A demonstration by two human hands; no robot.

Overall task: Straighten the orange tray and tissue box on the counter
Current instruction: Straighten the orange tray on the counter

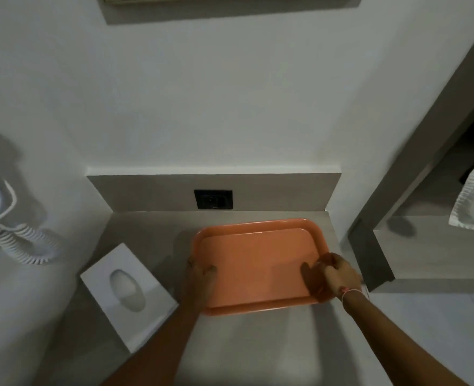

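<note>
An orange tray [254, 254] lies on the grey counter [247, 338], slightly skewed, with its far edge near the backsplash. My left hand [199, 274] grips the tray's left rim, thumb over the edge. My right hand [334, 274] grips the right rim near the counter's right end. A white tissue box [128, 295] with an oval opening rests to the tray's left, turned at an angle to the counter edge, touched by neither hand.
A black wall socket [213, 199] sits in the backsplash behind the tray. A white coiled cord [21, 243] hangs on the left wall. At the right, a white towel [473, 201] hangs in a grey doorway frame [369, 263].
</note>
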